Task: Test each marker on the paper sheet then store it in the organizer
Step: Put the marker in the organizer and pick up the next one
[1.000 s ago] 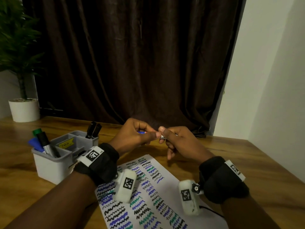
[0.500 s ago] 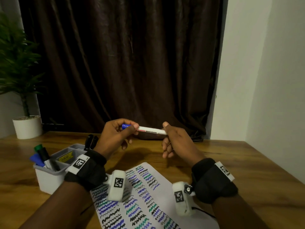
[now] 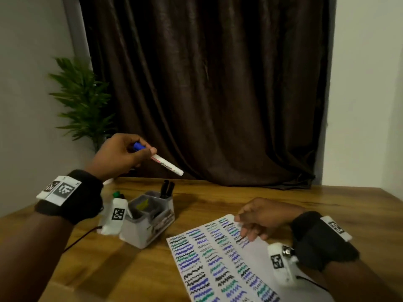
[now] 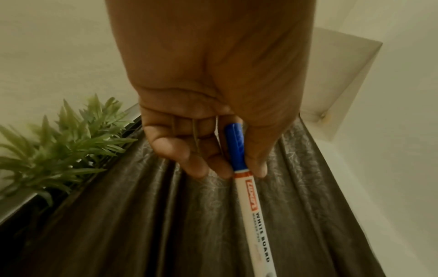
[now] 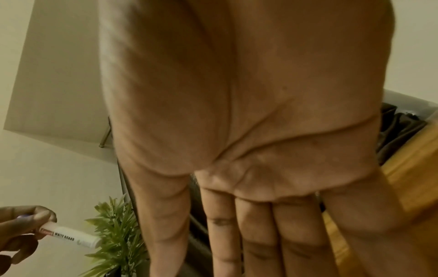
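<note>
My left hand is raised above the organizer and pinches a white whiteboard marker at its blue cap, barrel pointing right and down. The same marker shows at the lower left of the right wrist view. The grey organizer stands on the table below, with black markers in its far compartment and a green-capped one behind my wrist. My right hand rests with straight fingers on the top of the paper sheet, which is covered in wavy test lines.
A wooden table carries everything. A green plant stands at the back left against the wall, and a dark brown curtain hangs behind the table. Wrist camera cables trail beside both forearms.
The right hand let go of the marker and dropped onto the paper. The left hand carried the capped marker up and left, over the organizer. The head view swung right and down.
</note>
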`<state>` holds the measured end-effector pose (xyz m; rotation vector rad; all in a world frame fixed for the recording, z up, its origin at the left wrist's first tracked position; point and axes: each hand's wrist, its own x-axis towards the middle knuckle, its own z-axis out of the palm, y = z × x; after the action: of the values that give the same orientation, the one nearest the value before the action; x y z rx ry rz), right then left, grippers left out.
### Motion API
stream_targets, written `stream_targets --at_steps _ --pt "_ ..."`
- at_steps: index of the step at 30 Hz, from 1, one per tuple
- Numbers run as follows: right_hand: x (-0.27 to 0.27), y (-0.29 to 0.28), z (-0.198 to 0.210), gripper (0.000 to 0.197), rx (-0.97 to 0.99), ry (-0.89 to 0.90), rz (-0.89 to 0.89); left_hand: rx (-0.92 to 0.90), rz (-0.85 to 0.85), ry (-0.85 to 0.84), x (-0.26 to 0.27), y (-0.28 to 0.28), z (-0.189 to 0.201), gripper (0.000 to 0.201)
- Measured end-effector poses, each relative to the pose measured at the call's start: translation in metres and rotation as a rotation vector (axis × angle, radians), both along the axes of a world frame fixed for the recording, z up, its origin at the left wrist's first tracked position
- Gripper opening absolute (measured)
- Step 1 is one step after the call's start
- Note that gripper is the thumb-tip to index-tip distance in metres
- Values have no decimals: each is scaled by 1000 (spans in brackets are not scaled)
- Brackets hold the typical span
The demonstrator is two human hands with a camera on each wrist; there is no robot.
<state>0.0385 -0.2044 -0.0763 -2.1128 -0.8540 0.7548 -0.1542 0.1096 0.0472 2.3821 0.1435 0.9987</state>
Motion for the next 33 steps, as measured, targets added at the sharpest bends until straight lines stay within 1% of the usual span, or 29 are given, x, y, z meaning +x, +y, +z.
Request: stream_targets --at_steps 2,4,8,13,18,24,29,33 --pt "0 -1 0 22 -9 -14 4 101 126 17 -8 16 6 17" --pt "1 -1 -1 21 -12 -19 5 201 224 71 -9 27 9 18" --pt "2 -2 -1 20 -22 -29 13 417 314 263 2 35 4 20" --pt "-3 -4 2 22 -14 -32 19 482 373 445 23 35 -7 17" --pt "-3 -4 2 25 -16 -34 17 572 399 567 46 28 -10 19" --pt "-3 -4 1 22 -16 -21 10 638 381 654 61 9 -20 18" --pt "-1 -4 0 33 -12 -31 6 690 403 678 67 2 -32 24" --pt "0 -4 1 35 -19 -36 8 681 398 683 67 3 -35 22"
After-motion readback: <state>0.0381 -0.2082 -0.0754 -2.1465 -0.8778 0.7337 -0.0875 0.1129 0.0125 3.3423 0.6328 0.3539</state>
